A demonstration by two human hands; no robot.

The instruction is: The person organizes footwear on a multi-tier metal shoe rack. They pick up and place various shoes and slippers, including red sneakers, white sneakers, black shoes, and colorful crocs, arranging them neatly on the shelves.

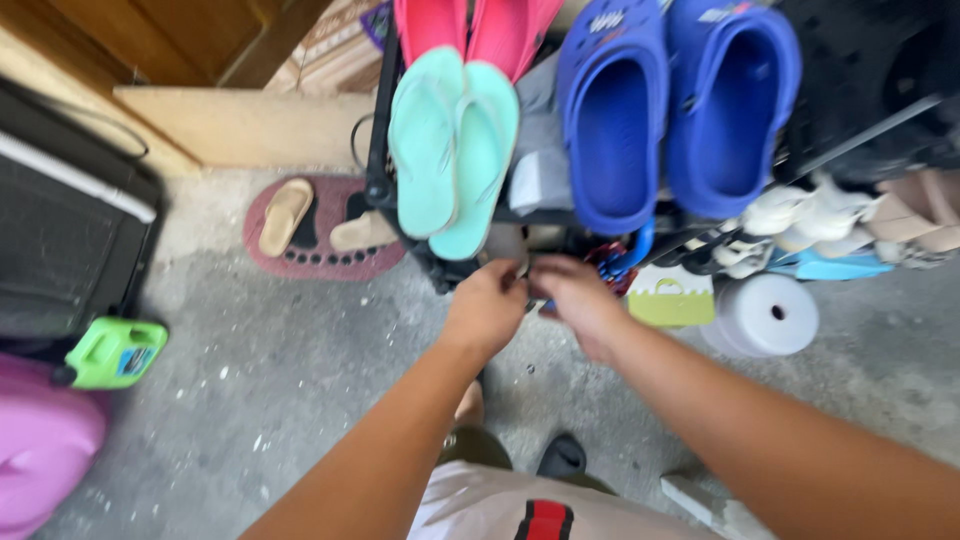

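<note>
Both hands meet at the lower front edge of the black rack (385, 150), just under the mint flip-flops (452, 150). Left hand (487, 308) and right hand (572, 298) are nearly touching each other, knuckles toward the camera.

Risks, as I judge them:
- The flip-flops hang directly over the hands; a bump upward could knock them off the rack onto the floor (270, 370).
- The blue clogs (675, 100), up and right of the hands on the rack, sit tilted outward; a jolt to the rack could tip them out.
- A red-and-blue item (612, 262) sits just behind the right hand inside the rack; it could snag a wrist.
- The frame is motion-blurred, so the view is moving; aim may be off.

Fingers: both sets are curled inward and bunched together at the rack edge, as if pinching something small between the two hands. Whatever it is, the fingers hide it, so I cannot tell what they hold or whether they're clamped. The left fingers touch or nearly touch the rack frame.

Also near the rack: white roll (768, 313) to its lower right, red mat (320, 255) with tan sandals to its left.
</note>
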